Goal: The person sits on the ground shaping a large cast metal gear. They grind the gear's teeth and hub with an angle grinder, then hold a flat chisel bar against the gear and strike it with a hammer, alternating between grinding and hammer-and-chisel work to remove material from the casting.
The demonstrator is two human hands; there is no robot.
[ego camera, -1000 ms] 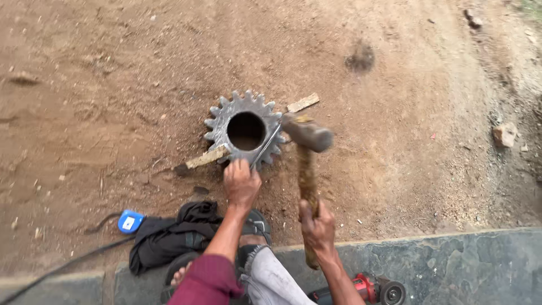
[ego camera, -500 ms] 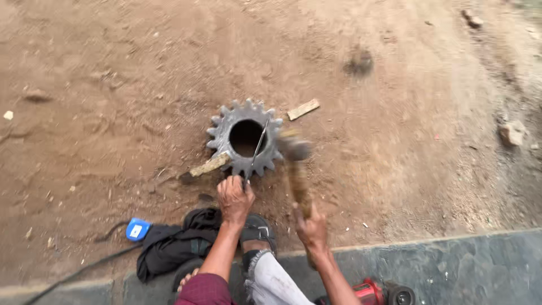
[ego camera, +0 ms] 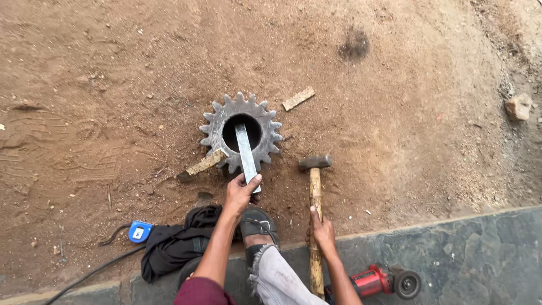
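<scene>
A large grey toothed gear (ego camera: 217,125) lies flat on the dirt with a round hole in its middle. A flat metal bar (ego camera: 245,152) leans from the hole toward me, and my left hand (ego camera: 240,194) grips its near end. My right hand (ego camera: 322,231) holds the wooden handle of a hammer (ego camera: 314,186). The hammer's metal head rests on the ground to the right of the gear, apart from it.
A wooden wedge (ego camera: 204,164) sits under the gear's near-left edge and another wood piece (ego camera: 298,98) lies beyond it. A dark cloth (ego camera: 180,243), a blue tape measure (ego camera: 139,231), a black cable, a red angle grinder (ego camera: 379,280) on the stone slab, a rock (ego camera: 518,105).
The hammer has come off the bar and down; its head now rests on the dirt right of the gear. My left hand still grips the bar.
</scene>
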